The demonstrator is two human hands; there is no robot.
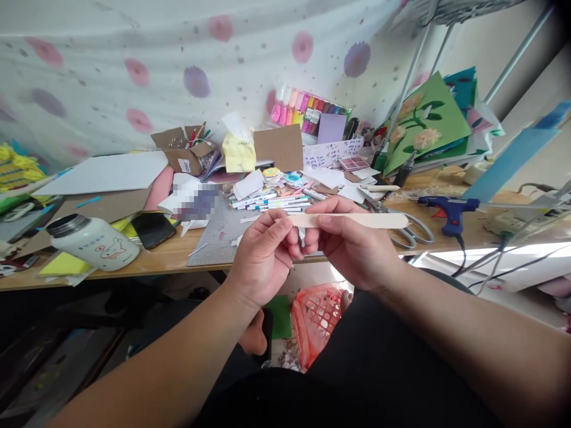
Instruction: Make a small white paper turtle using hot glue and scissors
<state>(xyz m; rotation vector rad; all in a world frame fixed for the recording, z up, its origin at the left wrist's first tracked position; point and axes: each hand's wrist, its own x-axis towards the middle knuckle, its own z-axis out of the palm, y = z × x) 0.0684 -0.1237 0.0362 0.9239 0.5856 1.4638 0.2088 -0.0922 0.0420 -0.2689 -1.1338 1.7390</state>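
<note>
Both my hands hold a pale, flat craft stick level above the front edge of the desk. My left hand pinches its left end between thumb and fingers. Farther along, my right hand is closed round the middle, and the rounded right end sticks out past it. Grey-handled scissors lie on the desk just beyond that end. Behind my fingers are several white markers and a grey cutting mat, partly hidden by my hands.
A blue glue gun with its cord stands at the right. On the left are a white bottle without a lid and a black phone. Cardboard boxes and papers crowd the back. A red plastic basket is on the floor below.
</note>
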